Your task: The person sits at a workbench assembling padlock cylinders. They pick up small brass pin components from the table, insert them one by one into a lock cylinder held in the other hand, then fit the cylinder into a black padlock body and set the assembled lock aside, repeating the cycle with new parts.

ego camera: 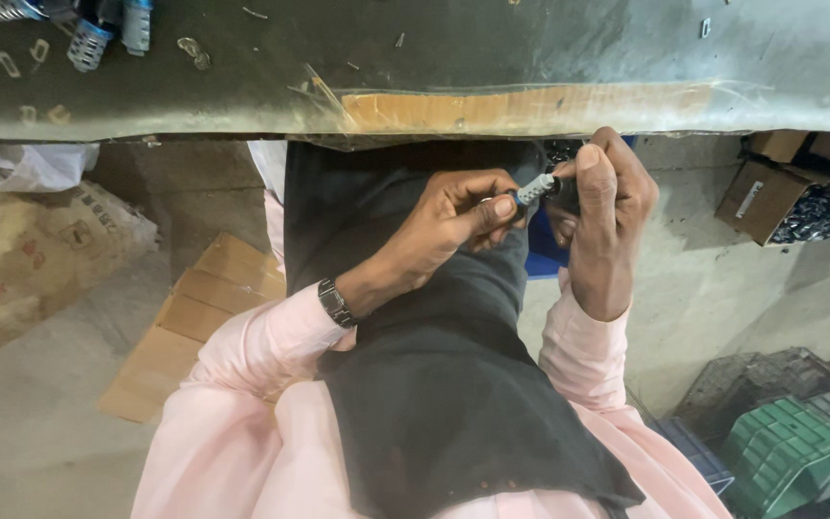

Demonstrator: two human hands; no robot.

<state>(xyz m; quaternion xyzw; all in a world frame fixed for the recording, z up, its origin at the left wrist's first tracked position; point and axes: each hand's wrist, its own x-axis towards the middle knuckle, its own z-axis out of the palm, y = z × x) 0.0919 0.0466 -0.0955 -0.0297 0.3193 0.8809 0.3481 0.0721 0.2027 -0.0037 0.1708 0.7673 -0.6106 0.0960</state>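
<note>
1. My left hand (453, 216) pinches a small metal cylindrical part (534, 188) between thumb and fingers, at its near end.
2. My right hand (605, 207) is clenched around the other end of the same part, thumb up top; what exactly sits under the fingers is hidden.
3. The part is held in the air between both hands, just below the table (492, 58) edge, over my lap.
4. Black cloth (444, 384) lies across my lap, pink sleeves (261, 346) on both arms, a wristwatch (335, 303) on my left wrist.
5. Table edge has a tan taped strip (521, 106); small metal bits are scattered on top, and a few cylindrical parts (98, 34) lie at the far left corner.
6. Open cardboard box (780, 192) holding dark metal pieces sits on the floor to my right.
7. Green plastic crate (785, 452) is at lower right; flattened cardboard (194, 317) lies on the floor at left.
</note>
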